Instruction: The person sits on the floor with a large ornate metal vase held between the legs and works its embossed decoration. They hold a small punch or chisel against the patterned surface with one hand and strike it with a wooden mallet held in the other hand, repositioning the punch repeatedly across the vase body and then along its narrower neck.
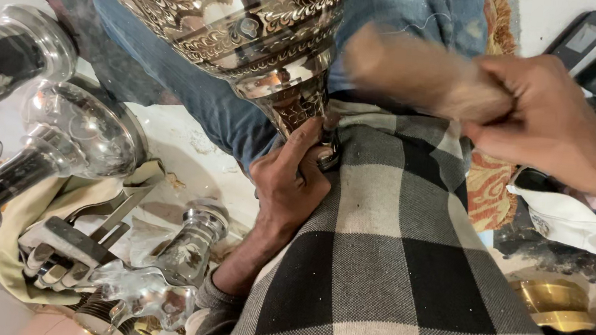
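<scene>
1. An engraved silver vessel [241, 11], cut off at the top edge, tilts across the lap on a black-and-white checked cloth [390, 275].
2. The left hand [289, 178] clenches around its narrow stem.
3. The right hand [550, 118] grips a motion-blurred tan cloth wad [413, 72] beside the vessel.
4. Polished metal parts [56, 125] lie at left; phones [590, 36] sit top right.

Vessel [254, 28] on lap; metal parts [74, 164] left.

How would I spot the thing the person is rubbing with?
Start at the big engraved silver vessel at the top. Just right of it, the right hand grips a tan wad. Unlike the shiny metal around it, it looks soft, dull and blurred.
</scene>
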